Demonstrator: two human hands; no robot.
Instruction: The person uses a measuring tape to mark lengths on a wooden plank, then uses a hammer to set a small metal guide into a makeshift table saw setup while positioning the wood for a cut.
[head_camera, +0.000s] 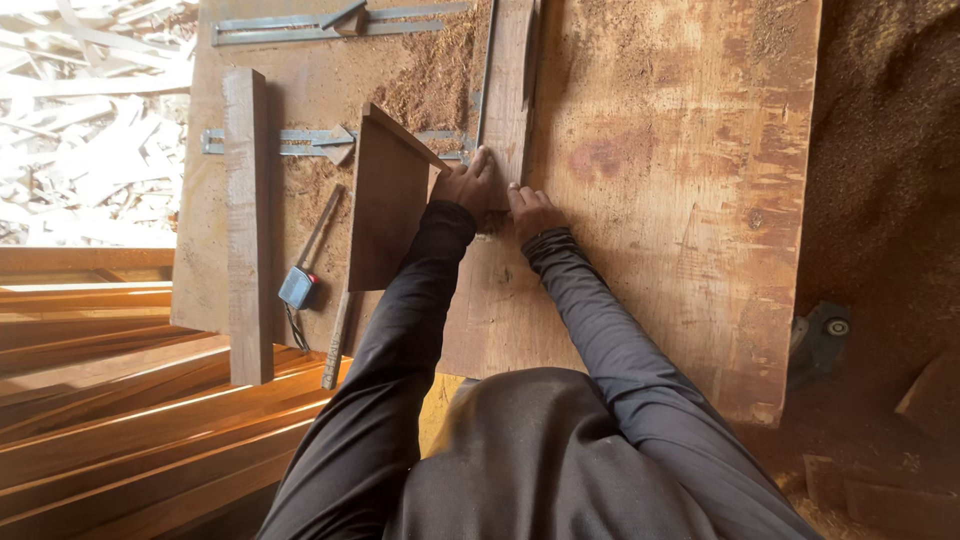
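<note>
Head view, looking down on a wide brown plywood worktable (680, 150) dusted with reddish sawdust.

No containers on the surface; the sawdust lies loose, heaped near the far edge.

Left hand (465, 185): fingers bent, resting on the near end of a narrow upright wooden strip (508, 80) that runs toward the far edge. Right hand (532, 210): fingers fairly flat, pressed on the table at the strip's near end. How firm either grip is, cannot tell.

Just beside the left hand, a dark brown rectangular board (385, 210) stands tilted on its edge. Further toward the left edge: a long rough wooden batten (247, 220), a small blue-grey switch box on a stick (298, 287), and 2 grey metal slotted rails (300, 25).

The right half of the table is bare wood, with open room up to its right edge.

Beyond the left edge: stacked planks (100, 400) and pale offcuts (90, 120), overexposed. The strip's far end is cut off. A dark wheeled object (820, 335) at the right is hard to make out.
</note>
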